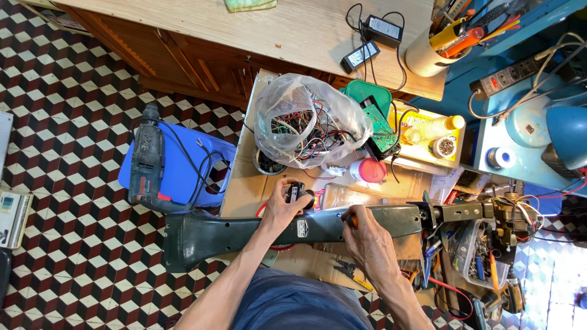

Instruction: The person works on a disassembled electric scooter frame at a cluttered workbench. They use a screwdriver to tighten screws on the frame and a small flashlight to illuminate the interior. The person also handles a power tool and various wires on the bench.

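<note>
A long dark green machine housing (pixel 232 232) lies across a low wooden board (pixel 244 189) in front of me. My left hand (pixel 282 208) rests on its upper edge and grips a small black part (pixel 297 192) against it. My right hand (pixel 367 238) presses on the housing further right, closed on a tool with an orange handle (pixel 350 220); only the handle's end shows. A metal bracket (pixel 458 212) sticks out of the housing's right end.
A clear bag of wires (pixel 306 122), a green circuit board (pixel 382 125) and a pink-lidded jar (pixel 369 170) lie behind the housing. A power drill (pixel 147 159) rests on a blue lid at left. Pliers (pixel 351 272) lie near my knee.
</note>
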